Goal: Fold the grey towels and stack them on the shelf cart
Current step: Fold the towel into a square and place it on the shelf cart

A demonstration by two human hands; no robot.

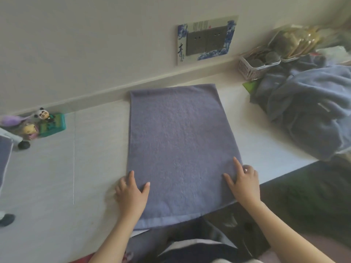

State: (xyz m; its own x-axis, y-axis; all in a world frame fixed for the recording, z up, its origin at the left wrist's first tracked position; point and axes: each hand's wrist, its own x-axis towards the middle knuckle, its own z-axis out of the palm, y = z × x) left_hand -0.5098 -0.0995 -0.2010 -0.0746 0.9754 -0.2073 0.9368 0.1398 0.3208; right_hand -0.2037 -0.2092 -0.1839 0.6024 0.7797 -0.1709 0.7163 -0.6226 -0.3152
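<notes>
A grey-blue towel [180, 141] lies flat on the white table [91, 149], folded into a tall rectangle whose near hem hangs over the table's front edge. My left hand [131, 194] rests on the towel's near left edge, fingers spread and thumb on the cloth. My right hand [243, 183] rests on the near right edge, index finger and thumb laid flat on the cloth. A heap of unfolded grey-blue towels [307, 109] sits at the far right of the table. At the far left frame edge a piece of grey cloth on a white frame [4, 158] shows; what it belongs to I cannot tell.
Small toy figures and a green box [43, 124] stand at the left by the wall. A white basket [254, 65] with dark round items and plastic bags sits at the back right. A socket plate [206, 39] is on the wall behind the towel.
</notes>
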